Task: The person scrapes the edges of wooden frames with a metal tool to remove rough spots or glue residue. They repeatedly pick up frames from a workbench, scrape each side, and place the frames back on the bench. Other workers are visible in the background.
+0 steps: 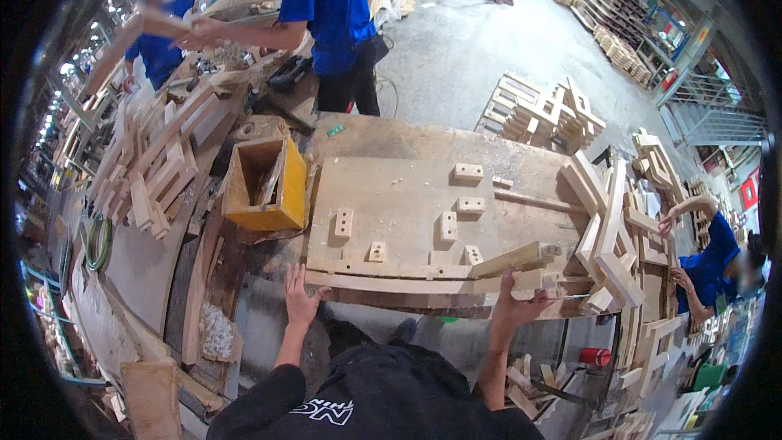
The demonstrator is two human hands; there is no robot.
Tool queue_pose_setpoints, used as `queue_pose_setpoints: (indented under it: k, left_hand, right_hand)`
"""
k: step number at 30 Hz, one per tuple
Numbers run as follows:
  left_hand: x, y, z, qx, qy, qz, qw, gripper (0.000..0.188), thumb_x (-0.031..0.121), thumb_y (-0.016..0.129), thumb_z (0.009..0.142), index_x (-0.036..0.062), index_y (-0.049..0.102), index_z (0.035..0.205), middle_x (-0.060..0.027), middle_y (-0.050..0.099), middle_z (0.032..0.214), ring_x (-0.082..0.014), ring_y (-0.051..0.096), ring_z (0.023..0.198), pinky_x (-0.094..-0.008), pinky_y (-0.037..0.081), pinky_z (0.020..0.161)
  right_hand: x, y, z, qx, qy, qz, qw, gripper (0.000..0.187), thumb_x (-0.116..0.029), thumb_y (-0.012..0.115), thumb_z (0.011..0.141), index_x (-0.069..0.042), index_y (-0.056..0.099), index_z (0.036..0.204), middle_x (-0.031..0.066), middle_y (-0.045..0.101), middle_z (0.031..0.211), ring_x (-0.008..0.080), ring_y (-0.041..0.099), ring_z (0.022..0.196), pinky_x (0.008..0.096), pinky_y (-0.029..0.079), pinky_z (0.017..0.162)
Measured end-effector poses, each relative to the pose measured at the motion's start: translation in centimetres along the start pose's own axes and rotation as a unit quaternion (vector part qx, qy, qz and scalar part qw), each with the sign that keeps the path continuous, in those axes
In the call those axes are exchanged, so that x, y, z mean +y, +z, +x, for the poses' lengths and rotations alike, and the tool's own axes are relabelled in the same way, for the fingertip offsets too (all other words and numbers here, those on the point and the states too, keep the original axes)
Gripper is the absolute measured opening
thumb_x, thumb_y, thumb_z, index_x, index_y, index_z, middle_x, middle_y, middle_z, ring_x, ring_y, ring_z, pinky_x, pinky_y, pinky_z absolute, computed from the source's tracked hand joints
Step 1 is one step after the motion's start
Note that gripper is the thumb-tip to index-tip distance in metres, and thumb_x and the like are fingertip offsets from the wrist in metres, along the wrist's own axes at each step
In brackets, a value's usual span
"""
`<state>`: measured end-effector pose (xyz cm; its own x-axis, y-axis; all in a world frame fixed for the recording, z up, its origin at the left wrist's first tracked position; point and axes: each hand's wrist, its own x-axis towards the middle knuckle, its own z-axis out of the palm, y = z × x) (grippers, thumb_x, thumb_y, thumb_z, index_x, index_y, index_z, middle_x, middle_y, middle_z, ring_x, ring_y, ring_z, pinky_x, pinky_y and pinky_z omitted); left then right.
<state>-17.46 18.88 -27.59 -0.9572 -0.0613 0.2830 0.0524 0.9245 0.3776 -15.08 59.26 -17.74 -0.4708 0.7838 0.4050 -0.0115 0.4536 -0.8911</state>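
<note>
My left hand [300,294] is open at the front left of the bench, fingers stretched and thumb near the left end of a long pale wooden rail [399,285]. That rail lies along the front edge of a plywood board [391,212]. At the rail's right part is my right hand [519,303], thumb spread away from its fingers and against the wood. Just above it, a shorter wooden piece [521,258] lies slanted on the board. Several small drilled blocks, one a block [448,226] near the middle, stand on the board.
A yellow-sided wooden box [287,187] stands left of the board. Wooden frames are heaped at right [607,236] and left [155,163]. Co-workers in blue shirts are at the far side [330,16] and right [709,269]. A red container [595,356] sits below right.
</note>
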Motion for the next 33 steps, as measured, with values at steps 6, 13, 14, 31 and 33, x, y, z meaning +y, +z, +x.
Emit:
queue_pose_setpoints:
  k: [6,13,14,31,33]
  left_hand:
    - [9.5,-4.5,4.0,-0.154,0.255,-0.191,0.935,0.086,0.046,0.079,0.071,-0.0027,0.045,0.133,-0.0240,0.053,0.129,-0.0378,0.051,0.120,-0.0425,0.041,0.103]
    - [18.5,-3.6,6.3,-0.441,0.345,-0.300,0.772,0.084,0.048,0.073,0.078,-0.0014,0.039,0.137,-0.0209,0.052,0.131,-0.0320,0.049,0.124,-0.0384,0.040,0.104]
    - [18.4,-4.2,6.5,-0.476,0.326,-0.330,0.747,0.083,0.047,0.073,0.079,-0.0013,0.038,0.137,-0.0199,0.054,0.129,-0.0301,0.051,0.122,-0.0379,0.041,0.103]
    - [5.7,-20.7,-4.0,-0.241,-0.305,-0.704,0.594,0.058,0.014,0.069,0.074,-0.0056,0.048,0.124,-0.0132,0.063,0.081,-0.0206,0.064,0.060,-0.0321,0.052,0.052]
    - [4.1,-21.9,-5.4,-0.179,-0.348,-0.691,0.608,0.057,0.013,0.070,0.074,-0.0065,0.049,0.123,-0.0136,0.063,0.081,-0.0209,0.064,0.060,-0.0323,0.053,0.052]
  right_hand:
    - [-8.1,-2.0,-2.2,0.007,-0.064,-0.013,0.998,0.074,-0.023,0.084,0.073,0.006,0.038,0.123,0.0200,0.059,0.113,0.0269,0.061,0.098,0.0408,0.050,0.088]
    - [-17.5,-1.1,1.3,-0.145,-0.114,0.091,0.979,0.070,-0.031,0.087,0.068,0.006,0.050,0.115,0.0215,0.061,0.110,0.0282,0.065,0.095,0.0349,0.054,0.077]
    - [-18.5,-0.4,1.6,-0.174,-0.170,0.051,0.969,0.074,-0.033,0.086,0.069,0.006,0.045,0.117,0.0211,0.062,0.106,0.0290,0.065,0.094,0.0362,0.054,0.075]
    - [-12.7,8.9,-13.5,-0.652,-0.219,0.097,0.719,0.034,-0.034,0.042,0.100,-0.005,0.050,0.083,0.0152,0.051,0.058,0.0349,0.054,0.050,0.0429,0.044,0.051]
    - [-15.1,10.4,-17.0,-0.692,-0.244,0.121,0.669,0.026,-0.028,0.050,0.095,-0.006,0.050,0.082,0.0135,0.051,0.054,0.0350,0.056,0.052,0.0447,0.044,0.050]
